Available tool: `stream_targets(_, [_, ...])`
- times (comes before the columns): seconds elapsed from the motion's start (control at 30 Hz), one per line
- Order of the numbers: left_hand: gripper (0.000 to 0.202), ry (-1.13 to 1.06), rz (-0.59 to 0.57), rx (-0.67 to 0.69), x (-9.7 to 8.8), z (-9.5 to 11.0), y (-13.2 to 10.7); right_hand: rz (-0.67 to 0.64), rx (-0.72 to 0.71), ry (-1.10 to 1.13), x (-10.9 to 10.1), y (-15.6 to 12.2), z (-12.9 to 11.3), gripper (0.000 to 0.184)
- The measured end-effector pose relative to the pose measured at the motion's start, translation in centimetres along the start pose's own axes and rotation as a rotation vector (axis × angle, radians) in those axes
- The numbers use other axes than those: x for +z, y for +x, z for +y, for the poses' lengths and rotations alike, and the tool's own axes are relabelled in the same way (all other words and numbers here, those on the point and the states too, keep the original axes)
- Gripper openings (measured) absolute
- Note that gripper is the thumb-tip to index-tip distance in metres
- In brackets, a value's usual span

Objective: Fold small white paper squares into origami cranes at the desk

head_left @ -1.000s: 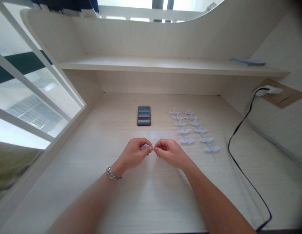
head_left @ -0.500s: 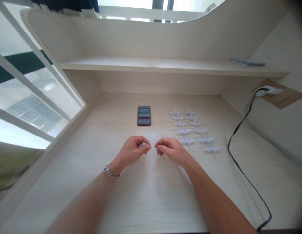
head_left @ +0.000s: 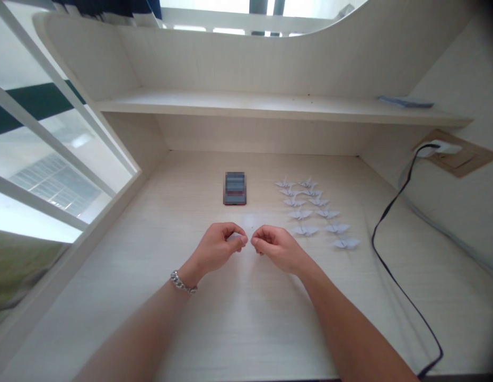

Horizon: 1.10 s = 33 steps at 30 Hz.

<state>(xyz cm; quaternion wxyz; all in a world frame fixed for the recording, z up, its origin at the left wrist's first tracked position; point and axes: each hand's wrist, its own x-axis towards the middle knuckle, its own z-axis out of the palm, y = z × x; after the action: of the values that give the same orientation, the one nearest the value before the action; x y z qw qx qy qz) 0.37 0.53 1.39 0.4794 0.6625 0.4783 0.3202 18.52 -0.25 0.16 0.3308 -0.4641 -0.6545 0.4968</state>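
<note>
My left hand (head_left: 222, 245), with a silver chain bracelet at its wrist, is closed in a pinch. Inside the curl of its fingers shows a bit of white folded paper (head_left: 232, 237), mostly hidden. Close by on the right, my right hand (head_left: 277, 246) is also pinched, its fingertips almost meeting those of the left. The paper between the fingertips is too small to make out clearly. To the right of my hands, several white origami cranes (head_left: 300, 214) stand on the desk in two slanting columns.
A dark, blurred-out rectangular object (head_left: 235, 188) lies beyond my hands on the pale desk (head_left: 151, 318). A black cable (head_left: 384, 254) runs from the wall socket (head_left: 461, 154) down the right side. Above the desk's back spans a shelf (head_left: 238, 103) with a flat bluish item (head_left: 405, 102).
My right hand has shifted slightly left, closing the gap to my left hand. The white sliver seen between the fingertips is now covered. The cranes have stayed put.
</note>
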Motion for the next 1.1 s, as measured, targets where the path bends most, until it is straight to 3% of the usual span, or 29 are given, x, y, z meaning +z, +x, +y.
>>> stream_targets(0.23, [0.018,0.044,0.002,0.021,0.0,-0.1,0.0,-0.052,0.027,0.058,-0.1,0.0,-0.1,0.012])
stream_targets(0.53, [0.016,0.066,-0.032,0.045,0.1,-0.3,0.0,-0.003,0.009,-0.031,0.1,-0.1,0.1,0.011])
stream_targets(0.97, [0.021,-0.041,0.024,0.035,0.7,-0.5,0.2,0.067,-0.026,0.149,1.2,0.5,0.8,0.016])
stream_targets(1.1, [0.021,0.011,0.013,0.037,0.7,-0.6,0.2,0.098,-0.02,0.055,1.3,0.5,1.0,0.015])
